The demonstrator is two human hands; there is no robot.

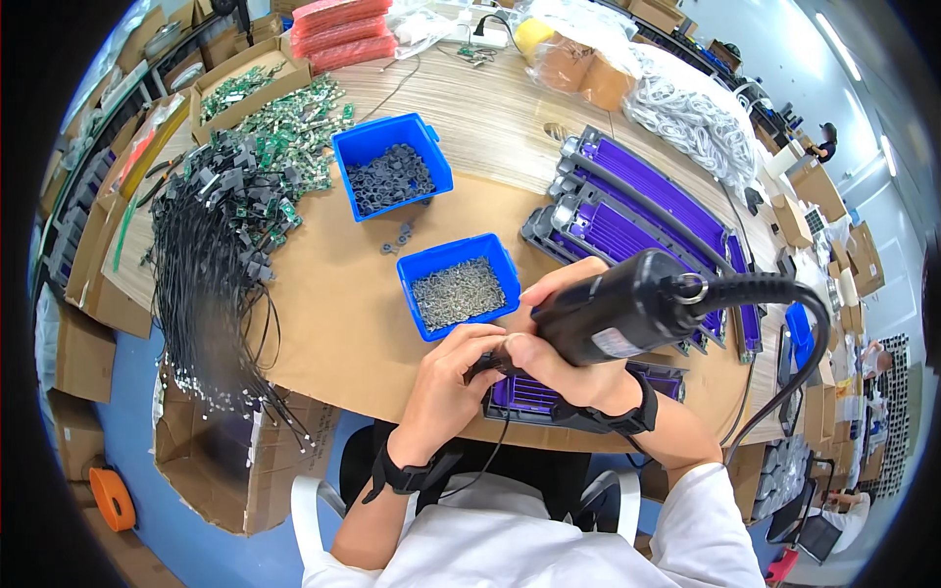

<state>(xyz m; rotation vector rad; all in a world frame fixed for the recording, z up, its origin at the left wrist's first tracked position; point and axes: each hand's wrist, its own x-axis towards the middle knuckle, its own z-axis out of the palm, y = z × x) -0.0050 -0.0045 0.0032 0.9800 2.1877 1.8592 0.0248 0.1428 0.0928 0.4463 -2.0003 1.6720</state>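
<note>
On cardboard-topped bench, right hand [573,367] gripping matte blk cylindrical screwdriver [622,309], ribbed purple housing [534,395]

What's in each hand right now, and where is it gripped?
The right hand wraps the black electric screwdriver around its lower barrel. The left hand pinches something small and dark by the tool's tip, over the purple part; what it is cannot be told.

Bare brown cardboard-covered desk [333,304] lies open left of the hands; the blue plastic bin of small metal screws [458,286] crowds just ahead, stacked purple finned housings [647,211] block right.
</note>
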